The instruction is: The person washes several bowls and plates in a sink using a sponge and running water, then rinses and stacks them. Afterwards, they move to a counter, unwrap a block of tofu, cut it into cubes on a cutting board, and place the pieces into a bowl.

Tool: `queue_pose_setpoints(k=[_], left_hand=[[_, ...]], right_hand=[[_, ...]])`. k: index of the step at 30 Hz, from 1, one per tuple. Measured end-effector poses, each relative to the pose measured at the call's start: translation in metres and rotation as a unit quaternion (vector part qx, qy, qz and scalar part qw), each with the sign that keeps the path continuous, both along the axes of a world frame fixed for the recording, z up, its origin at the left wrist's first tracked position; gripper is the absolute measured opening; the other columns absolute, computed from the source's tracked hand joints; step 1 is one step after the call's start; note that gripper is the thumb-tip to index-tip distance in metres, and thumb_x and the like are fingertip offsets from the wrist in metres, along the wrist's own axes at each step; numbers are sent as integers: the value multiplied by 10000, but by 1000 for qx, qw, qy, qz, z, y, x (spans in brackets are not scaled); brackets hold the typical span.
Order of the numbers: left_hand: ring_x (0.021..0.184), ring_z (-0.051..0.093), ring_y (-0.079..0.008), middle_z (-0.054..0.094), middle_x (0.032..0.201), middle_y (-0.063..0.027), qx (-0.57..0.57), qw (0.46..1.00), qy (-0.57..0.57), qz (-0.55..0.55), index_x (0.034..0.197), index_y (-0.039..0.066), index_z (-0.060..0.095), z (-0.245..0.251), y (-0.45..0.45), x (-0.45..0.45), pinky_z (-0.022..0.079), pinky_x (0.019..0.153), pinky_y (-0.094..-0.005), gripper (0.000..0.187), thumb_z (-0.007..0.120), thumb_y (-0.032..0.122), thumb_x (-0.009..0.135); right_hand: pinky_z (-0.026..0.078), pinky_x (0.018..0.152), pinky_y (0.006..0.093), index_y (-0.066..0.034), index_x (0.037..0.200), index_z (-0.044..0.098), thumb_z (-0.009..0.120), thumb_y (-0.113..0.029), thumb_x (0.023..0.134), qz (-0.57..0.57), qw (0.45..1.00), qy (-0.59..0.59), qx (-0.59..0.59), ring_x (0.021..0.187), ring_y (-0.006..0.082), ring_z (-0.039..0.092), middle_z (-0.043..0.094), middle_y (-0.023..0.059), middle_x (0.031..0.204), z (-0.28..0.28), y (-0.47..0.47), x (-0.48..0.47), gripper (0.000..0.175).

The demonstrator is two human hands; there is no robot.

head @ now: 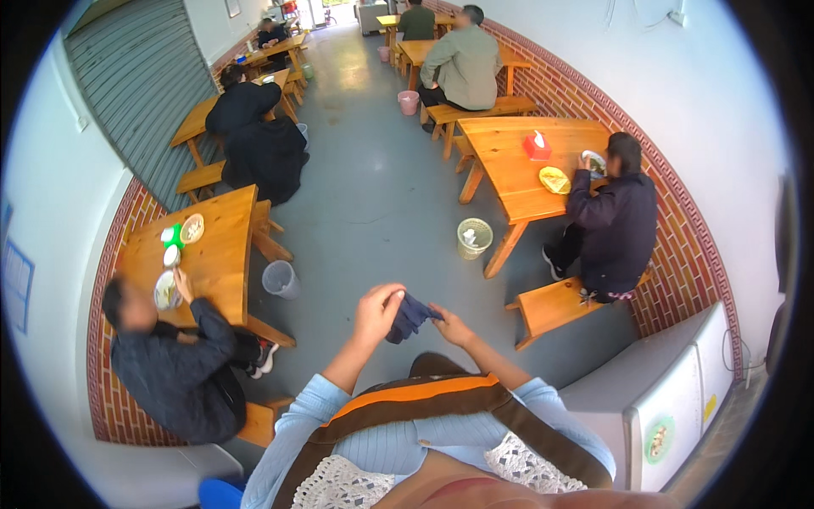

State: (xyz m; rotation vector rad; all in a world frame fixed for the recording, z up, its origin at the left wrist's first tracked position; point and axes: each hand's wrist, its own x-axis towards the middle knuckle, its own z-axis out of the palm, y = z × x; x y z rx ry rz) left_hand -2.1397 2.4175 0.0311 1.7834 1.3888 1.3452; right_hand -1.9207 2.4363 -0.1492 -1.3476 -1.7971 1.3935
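Observation:
A crumpled dark blue cloth (410,318) hangs in front of my body, stretched between both hands. My left hand (378,312) grips its upper left part, with the thumb pressed on top. On the other side, my right hand (453,326) pinches a twisted corner of the cloth between thumb and fingers. The cloth hangs in loose folds above the grey floor (372,248). Below my hands is the brown apron (413,404) with an orange band that I wear.
Diners sit at a wooden table (222,254) on the left and another wooden table (496,153) on the right. A clear waste bin (281,280) and a yellowish wastebasket (474,238) stand beside the aisle. A wooden bench (553,308) and a white chest freezer (677,382) are at right.

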Motion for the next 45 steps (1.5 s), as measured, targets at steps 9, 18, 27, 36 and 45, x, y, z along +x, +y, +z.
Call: queue_pose_setpoints(k=[9,18,27,36,45], left_hand=[[971,633,-201,635,1150,-130,-339,901,-89,-255,1243,46,604,-46,309,-87,523,870,-355,300,571,146,962],[1025,640,-281,592,1257,-163,-175,588,-740,-274,1471,120,322,-72,655,-196,539,880,-445,551,332,454,1032],[1184,566,-334,492,1393,-182,-186,546,-744,-338,1511,146,244,-74,1035,-310,453,1003,-516,595,275,494,1029],[1087,574,-223,585,1190,-126,-196,919,-341,26,1357,20,458,-94,1372,-386,498,916,-350,487,632,70,904],[1145,537,-238,485,1276,-132,-126,988,4,86,1359,65,475,-91,1739,-466,459,968,-370,578,716,136,839]], right_hand=[[446,1031,473,-186,1426,395,268,-411,1030,49,738,528,-417,1218,264,528,505,115,1360,30,334,-122,473],[549,867,362,-130,1107,611,448,-389,979,95,642,551,-525,984,175,651,661,45,1104,50,673,-295,332],[535,884,363,-136,1166,582,358,-405,1009,5,690,552,-467,1049,185,626,627,55,1180,57,1046,-403,384],[514,920,337,-48,1350,459,336,-294,1030,-42,747,550,-371,1045,207,627,612,109,1208,69,1413,-436,423],[509,914,377,28,1243,528,296,-129,947,-19,792,468,-391,1032,250,622,617,163,1159,78,1775,-550,407]])
